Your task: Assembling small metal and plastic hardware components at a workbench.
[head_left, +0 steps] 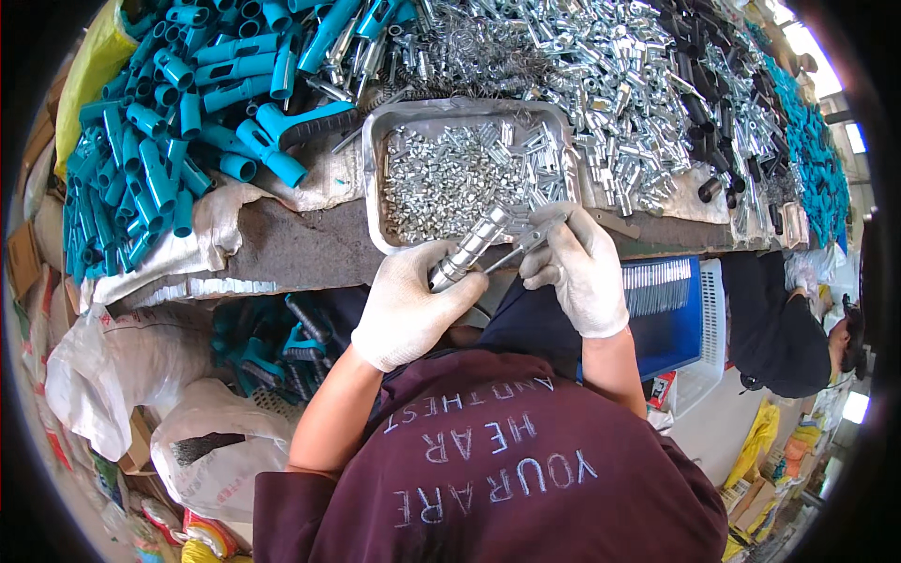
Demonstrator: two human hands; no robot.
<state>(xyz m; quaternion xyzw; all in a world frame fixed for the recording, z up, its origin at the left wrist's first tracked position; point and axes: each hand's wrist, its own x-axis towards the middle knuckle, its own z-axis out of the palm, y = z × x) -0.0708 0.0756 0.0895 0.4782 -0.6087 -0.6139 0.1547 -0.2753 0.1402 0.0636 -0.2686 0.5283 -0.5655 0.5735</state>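
Observation:
Both hands wear white knit gloves and meet in front of the tray's near edge. My left hand is closed around a shiny grooved metal cylinder, tilted with its far end up to the right. Close beside it, my right hand pinches a slim grey metal piece between thumb and fingers, its thin end pointing at the cylinder. The fingers partly hide that piece, so its exact kind does not show. Just beyond the hands, a metal tray holds many small silvery parts.
Teal tubular housings heap at the left, with a teal black-gripped handle near the tray. Silvery parts and black parts pile behind and right. A blue crate stands below the table, right. Another person is at far right.

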